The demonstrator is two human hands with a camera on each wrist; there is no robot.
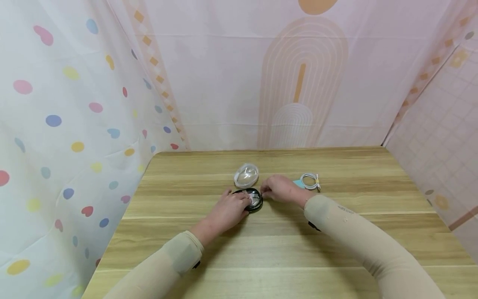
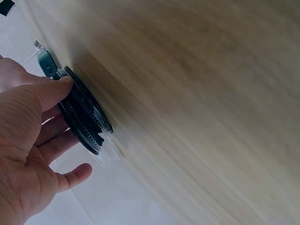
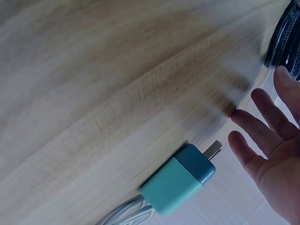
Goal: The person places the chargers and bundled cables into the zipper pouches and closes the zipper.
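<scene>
A small round black zip case [image 1: 257, 199] lies on the table, with pale pieces showing on its top. My left hand [image 1: 231, 207] grips it from the left, fingers over the top. In the left wrist view, the thumb [image 2: 58, 89] presses one side while fingers curl behind; two zipper tracks [image 2: 84, 110] run apart along the side. From the right, my right hand [image 1: 281, 189] pinches at the edge of the case, its fingertips partly hidden. The right wrist view has the thumb tip at the case [image 3: 283, 42], with the other visible fingers loosely bent.
Behind the zip case sits a clear round plastic piece [image 1: 246, 175]. A teal plug adapter [image 3: 176, 180] with metal prongs lies beyond my right hand, beside a coiled white cable [image 1: 310, 181]. Patterned curtains [image 1: 224, 83] hang behind the wooden table [image 1: 261, 257].
</scene>
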